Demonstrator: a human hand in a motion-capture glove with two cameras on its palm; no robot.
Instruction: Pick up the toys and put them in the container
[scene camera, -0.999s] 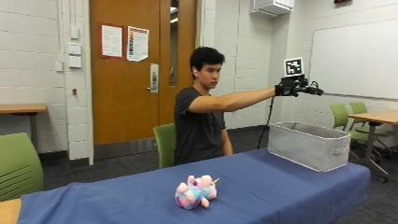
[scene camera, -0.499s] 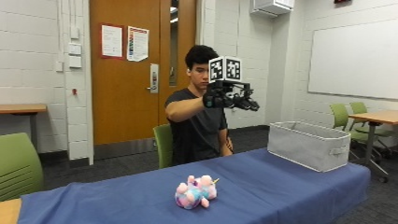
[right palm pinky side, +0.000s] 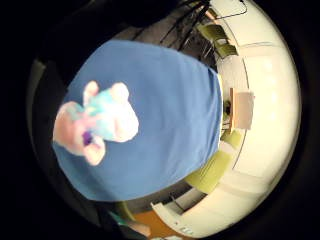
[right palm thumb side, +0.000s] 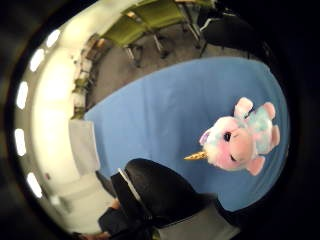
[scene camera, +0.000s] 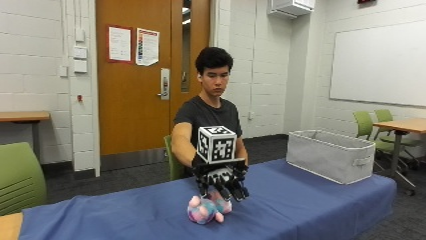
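Nearest the camera, I see the plush unicorn toy (scene camera: 205, 210) lying on the blue-covered surface (scene camera: 306, 205), toward its front edge and about midway along it. My gloved right hand (scene camera: 221, 180) hovers directly over the toy, its fingers (scene camera: 229, 190) spread and pointing down, splayed wide with nothing in them; from the outside view I cannot tell whether the tips touch the plush or stop just above it. Both palm views show the toy (right palm thumb side: 242, 140) lying free on the blue cloth (right palm pinky side: 170, 115), its gold horn (right palm thumb side: 196, 156) sticking out to the side, with no finger round it. Farther along, at the end of the surface, the grey fabric container (scene camera: 331, 160) stands upright, well apart from the toy. Behind the surface sits the person, the arm stretched forward.
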